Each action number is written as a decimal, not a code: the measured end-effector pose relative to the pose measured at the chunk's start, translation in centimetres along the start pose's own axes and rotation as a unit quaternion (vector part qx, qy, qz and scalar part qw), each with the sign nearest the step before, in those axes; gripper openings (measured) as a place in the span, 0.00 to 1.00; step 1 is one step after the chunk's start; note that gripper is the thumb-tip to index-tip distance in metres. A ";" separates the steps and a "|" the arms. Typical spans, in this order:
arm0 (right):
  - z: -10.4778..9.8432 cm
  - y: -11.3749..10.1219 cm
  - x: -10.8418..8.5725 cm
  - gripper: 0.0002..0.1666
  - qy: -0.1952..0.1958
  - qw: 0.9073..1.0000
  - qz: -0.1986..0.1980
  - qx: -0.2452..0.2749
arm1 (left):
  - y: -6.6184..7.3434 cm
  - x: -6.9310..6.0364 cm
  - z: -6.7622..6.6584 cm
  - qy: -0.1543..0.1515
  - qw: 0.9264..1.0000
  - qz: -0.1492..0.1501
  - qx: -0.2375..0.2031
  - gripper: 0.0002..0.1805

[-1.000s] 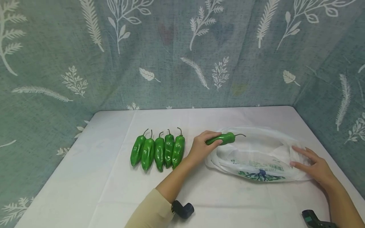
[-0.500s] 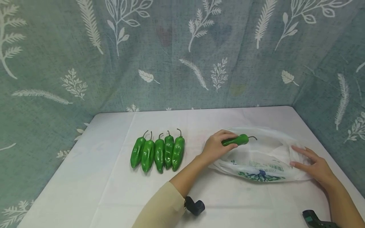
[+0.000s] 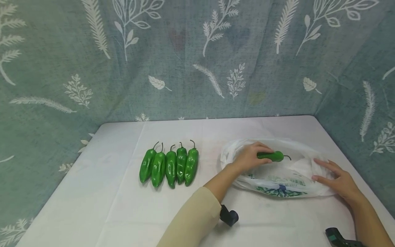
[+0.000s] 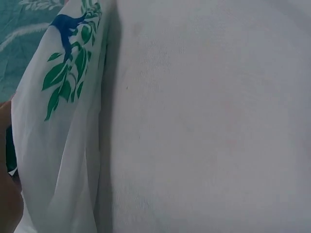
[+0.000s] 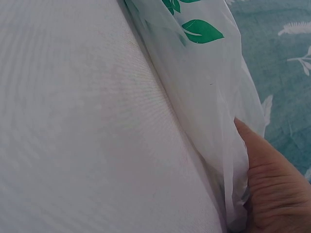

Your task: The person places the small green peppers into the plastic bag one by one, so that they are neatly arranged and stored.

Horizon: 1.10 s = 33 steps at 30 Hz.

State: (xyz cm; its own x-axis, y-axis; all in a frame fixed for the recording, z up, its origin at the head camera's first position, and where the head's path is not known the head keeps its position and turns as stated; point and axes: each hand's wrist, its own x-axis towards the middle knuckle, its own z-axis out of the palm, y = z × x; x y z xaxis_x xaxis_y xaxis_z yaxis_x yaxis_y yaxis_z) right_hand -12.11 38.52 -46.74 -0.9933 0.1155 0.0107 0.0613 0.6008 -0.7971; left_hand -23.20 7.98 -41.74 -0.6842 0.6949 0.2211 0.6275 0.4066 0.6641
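Observation:
My left hand [image 3: 250, 157] grips a green chili pepper [image 3: 276, 156] by its lower end, with the stem pointing right. Hand and pepper are within the open mouth of a white plastic bag [image 3: 279, 183] that lies on its side of the table, printed in green and blue. At the bag's right end, my right hand [image 3: 340, 185] holds the rim between thumb and fingers. The right wrist view shows that thumb [image 5: 274, 182] against the thin plastic. In the left wrist view, the bag's wall [image 4: 53, 145] covers most of the left hand [image 4: 8, 204].
Several green chili peppers [image 3: 158, 168] lie side by side to the left of the bag, stems toward the back. A white cloth covers the table [image 3: 123, 219]. Behind and beside it hangs a leaf-patterned curtain [image 3: 182, 85].
My left hand has moved right with the pepper, from the bag's left rim to farther inside its mouth. My right hand stays at the bag's right end.

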 end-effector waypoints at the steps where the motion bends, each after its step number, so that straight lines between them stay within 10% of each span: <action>1: 0.0 0.0 0.0 0.43 0.000 1.000 0.000 0.001 | 0.1 0.2 0.2 -0.005 1.000 -0.002 0.012 0.20; 18: 0.0 -0.1 0.0 0.44 0.001 1.000 0.009 0.015 | -0.1 1.3 1.6 -0.034 0.993 -0.015 0.108 0.18; 33: 0.1 -0.2 -0.1 0.43 0.005 1.000 -0.003 0.008 | 0.5 1.2 2.0 0.013 0.985 -0.012 0.171 0.21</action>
State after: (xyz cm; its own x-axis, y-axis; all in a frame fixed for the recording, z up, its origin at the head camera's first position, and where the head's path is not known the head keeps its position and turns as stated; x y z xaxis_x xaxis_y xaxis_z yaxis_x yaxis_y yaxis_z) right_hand -12.08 38.34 -46.64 -0.9925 0.1200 0.0217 0.0537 0.5893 -0.8062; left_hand -22.98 10.26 -42.60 -0.7065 0.6697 0.2288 0.6967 0.6015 0.3908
